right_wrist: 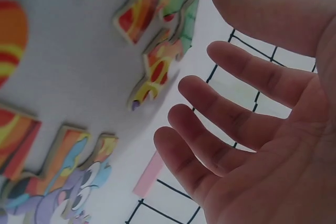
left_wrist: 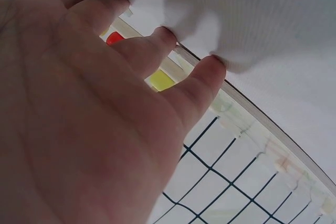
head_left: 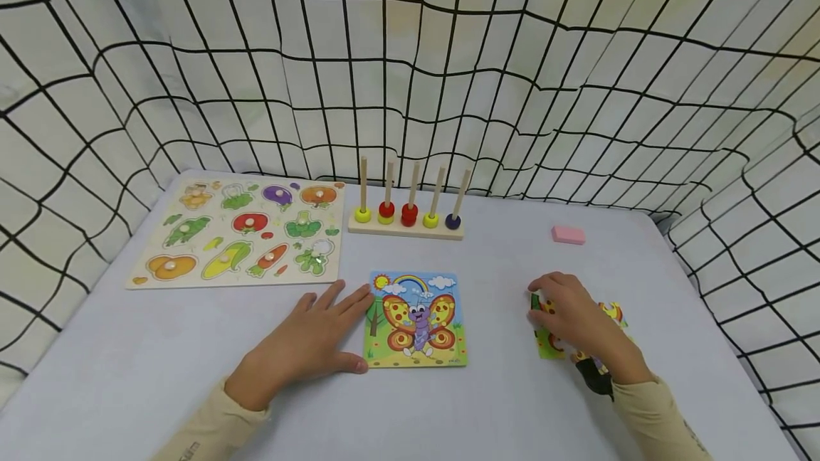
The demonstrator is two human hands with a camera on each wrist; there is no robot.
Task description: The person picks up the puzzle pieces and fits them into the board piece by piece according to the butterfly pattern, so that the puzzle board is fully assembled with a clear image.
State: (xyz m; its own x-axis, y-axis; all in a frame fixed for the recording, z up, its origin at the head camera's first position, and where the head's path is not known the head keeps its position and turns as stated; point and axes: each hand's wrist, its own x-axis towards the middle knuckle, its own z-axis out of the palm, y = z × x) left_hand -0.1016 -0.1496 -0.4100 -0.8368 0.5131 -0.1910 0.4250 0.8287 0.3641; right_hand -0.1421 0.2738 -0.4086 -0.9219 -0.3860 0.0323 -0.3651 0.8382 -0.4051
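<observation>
A square butterfly puzzle picture (head_left: pixel 419 315) lies in the middle of the table. My left hand (head_left: pixel 301 347) rests on the cloth with its fingers spread, its fingertips and thumb at the picture's left edge. At the right, my right hand (head_left: pixel 576 315) is over loose butterfly puzzle pieces (head_left: pixel 549 346), partly hiding them. The right wrist view shows that hand's fingers loosely bent and apart, gripping nothing. Among the pieces there are a yellow and red wing piece (right_wrist: pixel 157 72) and a purple face piece (right_wrist: pixel 73 187). Beside the right wrist is a dark piece (head_left: pixel 596 377).
A vegetable peg puzzle board (head_left: pixel 250 279) lies at the back left. Next to it stands a wooden peg stand (head_left: pixel 406 230) with coloured rings on several pegs. A pink block (head_left: pixel 568 235) sits at the back right. Black netting (head_left: pixel 410 62) surrounds the table's back and sides.
</observation>
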